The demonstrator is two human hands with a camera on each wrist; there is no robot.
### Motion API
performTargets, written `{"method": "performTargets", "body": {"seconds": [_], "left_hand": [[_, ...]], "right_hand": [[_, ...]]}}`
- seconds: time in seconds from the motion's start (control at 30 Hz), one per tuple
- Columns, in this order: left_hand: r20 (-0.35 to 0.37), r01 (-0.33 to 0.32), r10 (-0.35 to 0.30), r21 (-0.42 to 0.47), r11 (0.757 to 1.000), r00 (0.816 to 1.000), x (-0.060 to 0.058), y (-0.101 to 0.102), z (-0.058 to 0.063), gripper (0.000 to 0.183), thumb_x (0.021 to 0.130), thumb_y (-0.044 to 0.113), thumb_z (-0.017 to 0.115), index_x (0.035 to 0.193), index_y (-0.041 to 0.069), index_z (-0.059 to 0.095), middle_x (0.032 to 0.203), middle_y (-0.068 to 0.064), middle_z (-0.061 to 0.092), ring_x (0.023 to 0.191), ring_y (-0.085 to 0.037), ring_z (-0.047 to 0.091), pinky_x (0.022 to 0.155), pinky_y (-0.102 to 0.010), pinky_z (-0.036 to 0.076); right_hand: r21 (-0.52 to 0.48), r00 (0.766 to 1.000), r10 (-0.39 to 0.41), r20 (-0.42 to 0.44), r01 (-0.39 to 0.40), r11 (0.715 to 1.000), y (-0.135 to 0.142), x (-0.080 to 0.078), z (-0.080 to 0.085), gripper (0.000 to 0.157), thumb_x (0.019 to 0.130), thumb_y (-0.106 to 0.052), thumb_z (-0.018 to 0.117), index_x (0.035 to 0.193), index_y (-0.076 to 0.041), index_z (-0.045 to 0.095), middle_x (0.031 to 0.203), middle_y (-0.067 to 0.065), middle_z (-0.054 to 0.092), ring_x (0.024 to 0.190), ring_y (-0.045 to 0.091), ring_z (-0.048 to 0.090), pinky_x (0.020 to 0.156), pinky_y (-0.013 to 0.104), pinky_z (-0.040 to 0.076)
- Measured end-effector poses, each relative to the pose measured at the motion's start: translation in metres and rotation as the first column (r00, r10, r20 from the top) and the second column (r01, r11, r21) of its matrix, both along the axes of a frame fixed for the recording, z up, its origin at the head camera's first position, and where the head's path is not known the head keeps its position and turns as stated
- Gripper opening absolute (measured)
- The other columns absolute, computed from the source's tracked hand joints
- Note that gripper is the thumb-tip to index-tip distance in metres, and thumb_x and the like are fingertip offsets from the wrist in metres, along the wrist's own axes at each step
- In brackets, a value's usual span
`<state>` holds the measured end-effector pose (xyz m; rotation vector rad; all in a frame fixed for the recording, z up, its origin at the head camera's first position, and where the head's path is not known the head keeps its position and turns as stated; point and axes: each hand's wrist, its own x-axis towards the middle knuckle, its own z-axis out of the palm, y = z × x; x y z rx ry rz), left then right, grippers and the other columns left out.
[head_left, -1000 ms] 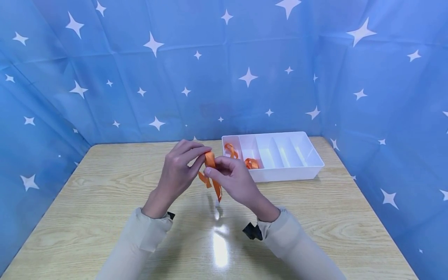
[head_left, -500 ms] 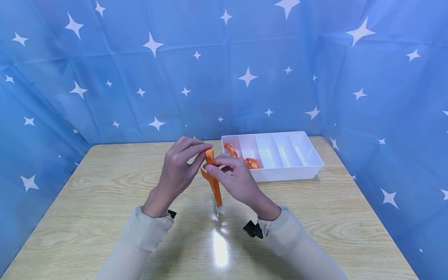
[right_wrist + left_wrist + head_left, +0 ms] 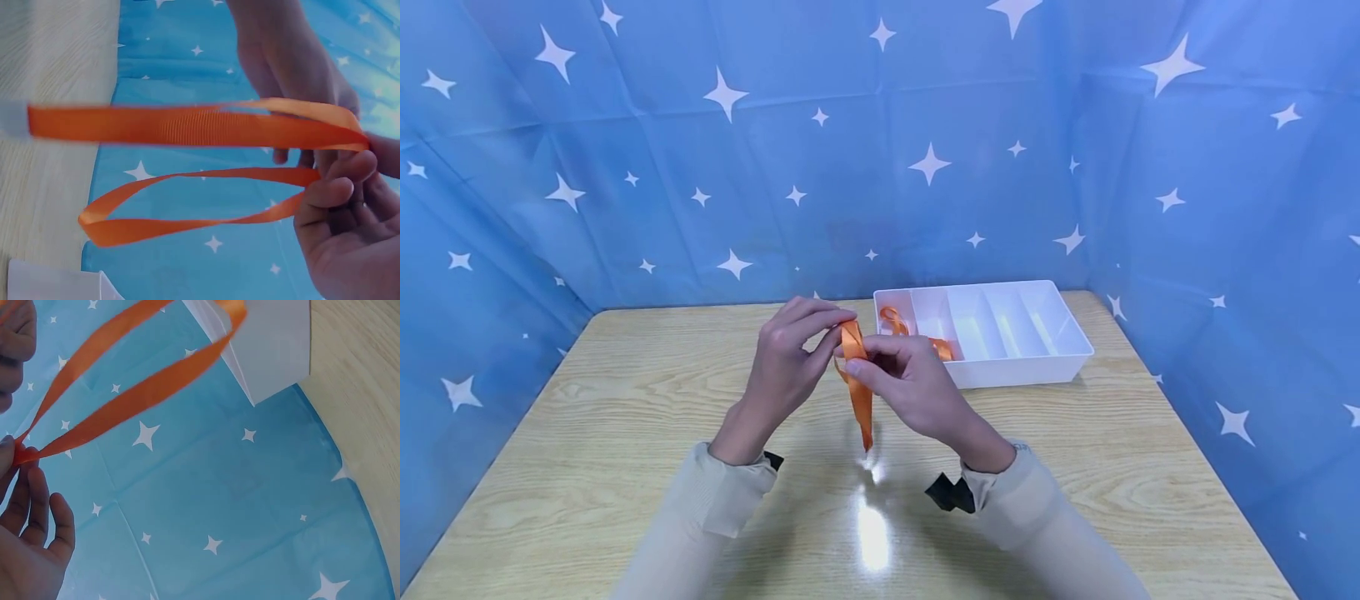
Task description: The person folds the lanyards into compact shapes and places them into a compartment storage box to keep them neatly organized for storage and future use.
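Note:
An orange ribbon hangs down between the two hands, with a long loop and a flat tail that has a whitish end. My left hand pinches its top between thumb and fingertips. Just below and to the right, my right hand holds the same ribbon between thumb and forefinger. From the left wrist, the left hand shows its other fingers loosely bent, while the ribbon stretches away in a loop.
A white divided tray stands behind the right hand at the table's back edge. Orange ribbon lies in its leftmost compartment, and more orange ribbon in the one beside it. A starry blue curtain surrounds the wooden table.
The ribbon's hanging parts have drawn together below the hands, and its lower end hangs a little lower. Both hands keep their place, with only slight finger movement.

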<state>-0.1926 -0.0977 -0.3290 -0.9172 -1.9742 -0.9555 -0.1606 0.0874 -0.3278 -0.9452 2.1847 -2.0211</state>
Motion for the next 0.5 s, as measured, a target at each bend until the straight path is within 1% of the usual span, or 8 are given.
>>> {"method": "performTargets", "body": {"seconds": [0.1,0.3,0.4,0.5], "left_hand": [[0.019,0.021,-0.021,0.017,1.000,1.000,-0.001,0.001,0.000,0.019,0.081,-0.012,0.074,0.097,-0.001,0.077,0.092,-0.011,0.073,0.080,-0.024,0.061,0.066,-0.030,0.047],[0.059,0.084,-0.088,0.062,0.995,0.994,0.001,0.005,-0.002,0.017,0.081,-0.011,0.075,0.096,-0.002,0.077,0.091,-0.011,0.073,0.085,-0.024,0.066,0.073,-0.031,0.053],[0.087,0.113,-0.120,0.084,0.990,0.989,0.002,0.008,-0.004,0.015,0.082,-0.008,0.075,0.096,-0.002,0.077,0.091,-0.010,0.073,0.086,-0.022,0.067,0.075,-0.029,0.054],[0.126,0.132,-0.144,0.101,0.986,0.981,0.004,0.010,-0.007,0.012,0.085,-0.007,0.074,0.095,-0.002,0.077,0.091,-0.010,0.073,0.086,-0.020,0.066,0.075,-0.028,0.054]], "right_hand": [[-0.010,1.000,0.007,0.020,-0.007,1.000,0.003,0.001,0.002,0.018,0.096,0.000,0.061,0.111,0.006,0.070,0.088,0.012,0.067,0.069,0.017,0.057,0.063,0.025,0.049],[-0.064,0.998,0.052,0.027,-0.050,0.997,0.008,0.002,0.006,0.021,0.097,0.001,0.060,0.114,0.007,0.069,0.092,0.015,0.064,0.071,0.018,0.057,0.064,0.025,0.050],[-0.084,0.999,0.046,0.012,-0.045,0.995,0.012,0.001,0.007,0.021,0.096,0.000,0.061,0.114,0.008,0.069,0.089,0.013,0.062,0.069,0.019,0.056,0.062,0.024,0.050],[-0.101,0.999,0.033,-0.007,-0.034,0.994,0.014,0.000,0.008,0.024,0.096,0.000,0.061,0.117,0.009,0.069,0.093,0.011,0.067,0.072,0.019,0.060,0.063,0.024,0.051]]}}
